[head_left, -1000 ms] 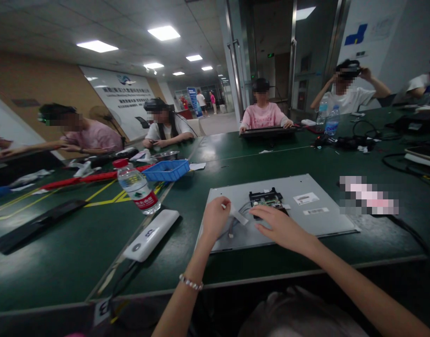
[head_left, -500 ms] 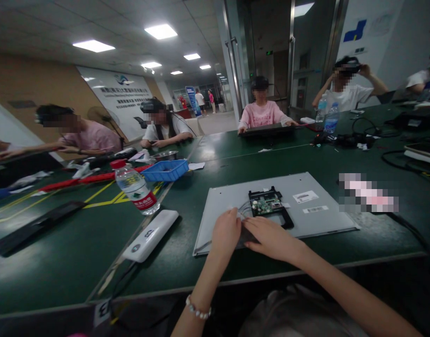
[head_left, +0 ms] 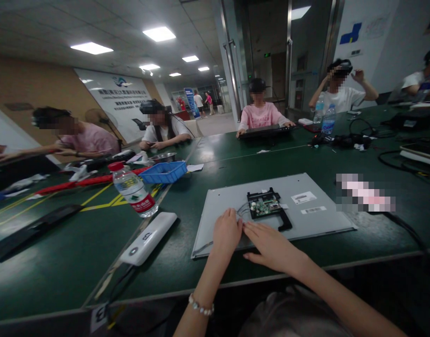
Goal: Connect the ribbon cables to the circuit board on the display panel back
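Observation:
A grey metal-backed panel (head_left: 215,206) lies flat on the green table (head_left: 173,267), with two white labels on its right part. On it sits a black bracket (head_left: 285,220) around a green circuit board (head_left: 266,207). Thin grey wires (head_left: 242,209) run from the board's left side towards my left hand (head_left: 228,234). That hand is closed at the panel's near part, and what its fingers pinch is too small to make out. My right hand (head_left: 269,243) rests beside it, fingertips almost touching it, thumb apart from the fingers, over the panel's near edge.
Left of the panel are a white power bank (head_left: 150,238) with a cable, a red-capped water bottle (head_left: 134,192), a blue tray (head_left: 164,173) and a long black bar (head_left: 35,229). A blurred-out object (head_left: 364,192) with a cable lies right. Several people sit around the table.
The view has shifted slightly. My right hand's fingers have straightened a little, and the dark patch seen beneath them before no longer shows. My left hand stays nearly in place.

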{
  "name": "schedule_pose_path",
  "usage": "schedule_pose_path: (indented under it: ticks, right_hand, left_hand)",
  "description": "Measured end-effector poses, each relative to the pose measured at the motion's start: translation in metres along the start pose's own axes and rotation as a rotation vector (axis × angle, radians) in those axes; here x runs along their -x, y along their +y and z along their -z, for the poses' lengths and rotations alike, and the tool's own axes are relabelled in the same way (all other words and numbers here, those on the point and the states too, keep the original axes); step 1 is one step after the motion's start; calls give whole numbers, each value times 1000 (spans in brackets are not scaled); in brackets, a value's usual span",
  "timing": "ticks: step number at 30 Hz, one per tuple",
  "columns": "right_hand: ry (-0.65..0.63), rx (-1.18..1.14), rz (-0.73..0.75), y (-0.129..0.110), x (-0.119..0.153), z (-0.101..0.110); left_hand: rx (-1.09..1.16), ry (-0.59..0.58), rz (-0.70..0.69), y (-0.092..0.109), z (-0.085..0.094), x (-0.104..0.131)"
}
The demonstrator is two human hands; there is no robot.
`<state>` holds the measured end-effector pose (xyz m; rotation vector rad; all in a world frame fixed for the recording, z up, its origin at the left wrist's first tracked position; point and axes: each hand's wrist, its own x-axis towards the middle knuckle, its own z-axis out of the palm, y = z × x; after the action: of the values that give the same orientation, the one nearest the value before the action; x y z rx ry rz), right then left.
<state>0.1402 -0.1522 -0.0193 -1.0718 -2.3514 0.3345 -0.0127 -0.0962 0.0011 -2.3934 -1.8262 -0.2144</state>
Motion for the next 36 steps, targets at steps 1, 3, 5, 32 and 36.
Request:
schedule_pose_path:
  ticks: [1,3,5,32,36]
  right_hand:
    - [0,-2,-2,0,0,-1]
    - [-1,-2,-4,0,-1,-1]
    - [-5,1,-1,1,-1,0]
    - [5,-332,-381,150,1,71]
    - [-15,-325,-395,154,-2,67]
  left_hand:
    - [-8,10,-2,0,-1,0]
    - [-23,29,1,-1,-1,2]
    - [-33,34,21,-1,-1,4]
    - [118,111,-230,-7,8,15]
    - [102,56,-217,-7,8,13]
